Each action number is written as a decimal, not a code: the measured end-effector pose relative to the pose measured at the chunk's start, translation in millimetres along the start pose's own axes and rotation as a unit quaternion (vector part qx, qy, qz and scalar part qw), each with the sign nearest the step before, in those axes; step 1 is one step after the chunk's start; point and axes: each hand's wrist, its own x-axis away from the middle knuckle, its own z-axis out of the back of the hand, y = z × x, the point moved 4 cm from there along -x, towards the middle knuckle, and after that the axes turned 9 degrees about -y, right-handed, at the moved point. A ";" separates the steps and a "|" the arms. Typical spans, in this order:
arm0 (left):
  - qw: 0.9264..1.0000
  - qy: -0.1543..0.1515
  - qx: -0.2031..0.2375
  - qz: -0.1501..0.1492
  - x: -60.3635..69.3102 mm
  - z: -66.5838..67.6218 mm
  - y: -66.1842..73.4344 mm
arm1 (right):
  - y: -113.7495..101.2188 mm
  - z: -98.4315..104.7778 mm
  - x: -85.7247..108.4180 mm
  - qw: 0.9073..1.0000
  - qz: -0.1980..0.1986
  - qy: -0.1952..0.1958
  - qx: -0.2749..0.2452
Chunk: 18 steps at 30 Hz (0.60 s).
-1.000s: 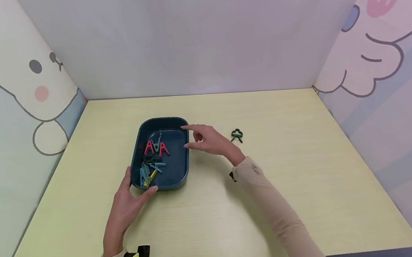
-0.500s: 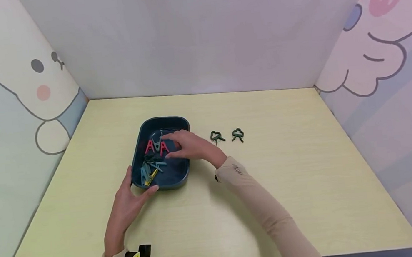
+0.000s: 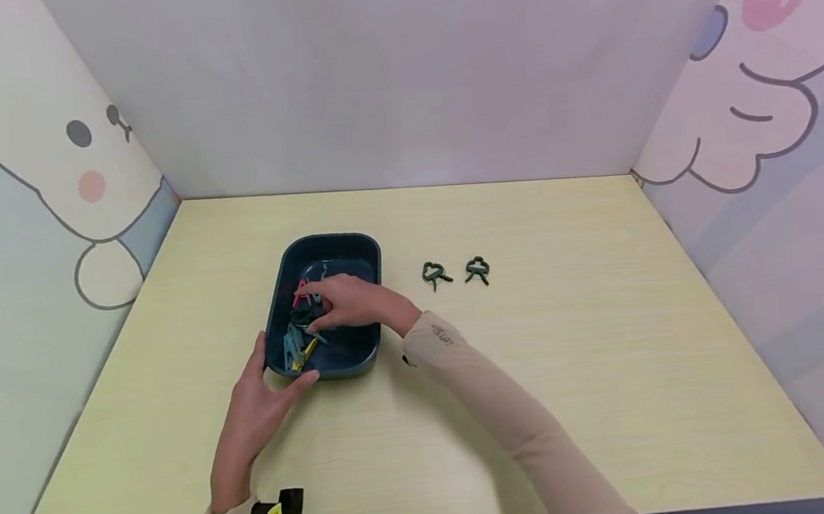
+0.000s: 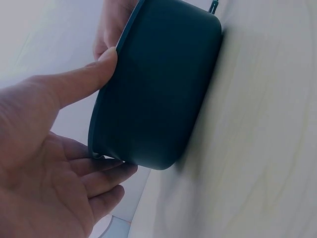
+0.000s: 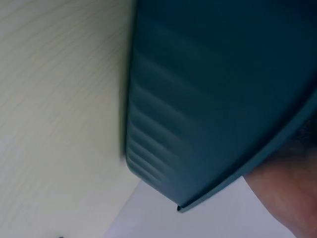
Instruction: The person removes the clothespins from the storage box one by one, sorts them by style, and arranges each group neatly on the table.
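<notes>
Two green clips (image 3: 435, 278) are already out on the counter (image 3: 620, 369), while red, blue and yellow clips (image 3: 291, 350) remain inside the dark tray (image 3: 358, 353), its corner gripped by the left hand (image 3: 256, 409), the right hand (image 3: 355, 301) among them, its hold unclear.

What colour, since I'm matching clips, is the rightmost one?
The rightmost clip is dark green; the head view shows it best.
</notes>
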 end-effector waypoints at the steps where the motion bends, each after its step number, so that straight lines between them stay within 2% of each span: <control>1: 1.000 0.001 0.000 -0.001 0.1 0.2 0.0 | 0.4 -1.2 -2.1 1.000 -0.006 -0.006 -0.003; 5: 1.000 0.003 0.003 -0.008 0.4 0.5 0.1 | 2.2 -5.0 -8.0 0.999 -0.029 -0.024 0.002; 18: 1.000 0.006 0.008 -0.015 0.5 0.1 -0.6 | 5.9 -10.2 -21.7 0.997 -0.052 -0.047 0.042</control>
